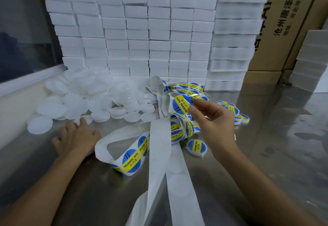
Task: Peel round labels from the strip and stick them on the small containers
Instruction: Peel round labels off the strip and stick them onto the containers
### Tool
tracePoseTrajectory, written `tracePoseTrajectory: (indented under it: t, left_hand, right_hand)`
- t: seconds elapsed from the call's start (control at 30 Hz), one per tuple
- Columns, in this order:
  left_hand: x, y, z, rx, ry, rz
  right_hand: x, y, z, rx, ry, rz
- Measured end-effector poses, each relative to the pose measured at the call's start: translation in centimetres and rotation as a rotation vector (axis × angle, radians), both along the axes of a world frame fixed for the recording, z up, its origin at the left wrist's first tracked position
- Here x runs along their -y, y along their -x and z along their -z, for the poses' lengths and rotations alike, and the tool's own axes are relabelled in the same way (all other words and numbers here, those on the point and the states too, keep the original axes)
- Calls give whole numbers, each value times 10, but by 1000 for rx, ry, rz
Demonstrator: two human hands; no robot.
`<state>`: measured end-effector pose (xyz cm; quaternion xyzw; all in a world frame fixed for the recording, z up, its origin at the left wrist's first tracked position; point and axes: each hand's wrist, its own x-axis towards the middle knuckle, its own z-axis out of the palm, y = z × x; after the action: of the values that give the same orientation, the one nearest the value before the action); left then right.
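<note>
Right hand [211, 117] is raised above the tabletop [266, 154], thumb and forefinger pinching a round label [182, 105] on the strip [159, 154]. Left hand [76, 137] lies flat, fingers spread, beside the unlabelled containers [99, 101].

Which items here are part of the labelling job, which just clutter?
Job: label strip; right hand pinching a round label; left hand reaching toward the unlabelled containers; labelled containers.
Lying about: white foam blocks; cardboard boxes; spent backing strip.
</note>
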<state>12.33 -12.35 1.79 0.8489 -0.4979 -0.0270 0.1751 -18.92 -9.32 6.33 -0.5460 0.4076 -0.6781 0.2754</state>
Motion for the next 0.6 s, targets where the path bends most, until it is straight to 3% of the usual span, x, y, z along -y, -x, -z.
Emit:
tracePoseTrajectory:
  t: [0.13,0.37,0.6]
  left_hand:
    - [3,-1,3,12,-60,28]
    - [2,1,1,66,156,21]
    - [1,-2,3,-60,260,-2]
  right_hand:
    - [1,-1,1,-16,16,17]
    - [2,0,2,-44,43,8]
    - [-1,-1,2,-123,74,3]
